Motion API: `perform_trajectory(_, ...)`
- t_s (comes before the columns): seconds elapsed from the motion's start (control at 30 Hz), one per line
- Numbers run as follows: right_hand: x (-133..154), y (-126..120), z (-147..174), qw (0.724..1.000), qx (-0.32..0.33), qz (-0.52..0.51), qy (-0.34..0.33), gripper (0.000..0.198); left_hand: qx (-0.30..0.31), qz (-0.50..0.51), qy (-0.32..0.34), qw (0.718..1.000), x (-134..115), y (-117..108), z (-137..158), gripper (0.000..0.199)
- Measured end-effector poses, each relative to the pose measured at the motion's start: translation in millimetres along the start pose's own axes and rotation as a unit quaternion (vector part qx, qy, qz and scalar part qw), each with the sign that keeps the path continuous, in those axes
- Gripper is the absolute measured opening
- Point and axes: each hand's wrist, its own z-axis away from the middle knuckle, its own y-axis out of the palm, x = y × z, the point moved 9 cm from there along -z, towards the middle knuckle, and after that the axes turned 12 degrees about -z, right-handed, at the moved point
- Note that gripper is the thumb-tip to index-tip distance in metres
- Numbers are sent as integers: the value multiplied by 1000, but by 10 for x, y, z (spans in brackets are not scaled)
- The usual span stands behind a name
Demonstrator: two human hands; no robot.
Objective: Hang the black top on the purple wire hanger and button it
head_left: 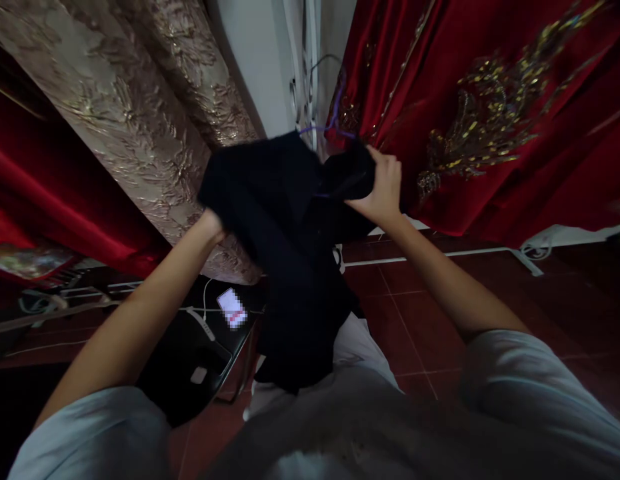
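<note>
We hold a black cloth garment [285, 253] up between red embroidered drapes [490, 113]; right hand [383, 190] grips its top by a purple hanger [330, 123], left hand [215, 223] is buried, grip unclear. Next needs 2 steady hands.

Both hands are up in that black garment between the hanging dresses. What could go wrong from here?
1. The left hand is buried in the black garment, so its grip cannot be checked; the cloth may slip.
2. The right hand works close to the purple hanger and the red embroidered dress; the beading might snag.
3. The garment's hem hangs over the phone and its white cable and could drag them.
</note>
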Motion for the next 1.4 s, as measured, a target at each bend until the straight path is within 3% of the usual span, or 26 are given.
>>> perform_trajectory(0.07, -75, -178, -154, 999, -23, 12, 43, 103, 49, 59, -45, 996, 243, -48, 63, 74)
perform_trajectory(0.13, -8, -259, -331, 999, -7, 4, 47, 97, 84, 127, -86, 985, 439, -13, 138, 74)
perform_trajectory(0.3, 384, -279, -581, 996, 89, -15, -4, 87, 43, 143, -111, 983, 711, 193, 271, 57)
perform_trajectory(0.4, 513, -308, -506, 993, 113, -20, -35, 89, -33, 154, -73, 985, 727, 253, 322, 50)
perform_trajectory(0.53, 446, -328, -338, 994, 105, -16, -38, 90, -139, 152, -42, 978, 734, 216, 416, 39)
perform_trajectory(0.7, 305, -416, -392, 999, 30, 32, -6, 92, -129, 137, -47, 981, 632, 326, 461, 39)
perform_trajectory(0.8, 355, -388, -484, 998, 49, 30, -10, 89, -124, 133, -21, 983, 484, 361, 431, 46)
perform_trajectory(0.93, 464, -368, -488, 993, 94, 36, -60, 89, -157, 135, -8, 978, 455, 337, 406, 49)
perform_trajectory(1.07, 475, -383, -333, 986, 111, 44, -120, 92, -197, 178, -36, 963, 603, 341, 525, 45)
perform_trajectory(1.2, 575, -183, -108, 986, 60, -12, -156, 88, -230, 208, -79, 947, 672, 387, 799, 41)
perform_trajectory(1.27, 574, 23, 12, 990, -10, -81, -115, 77, -243, 214, -96, 941, 667, 420, 944, 40)
perform_trajectory(1.33, 411, 294, 174, 978, -97, -183, -2, 53, -249, 212, -110, 938, 668, 464, 1071, 40)
perform_trajectory(1.4, 104, 666, 451, 925, -164, -298, 171, 35, -263, 205, -108, 936, 672, 486, 1183, 41)
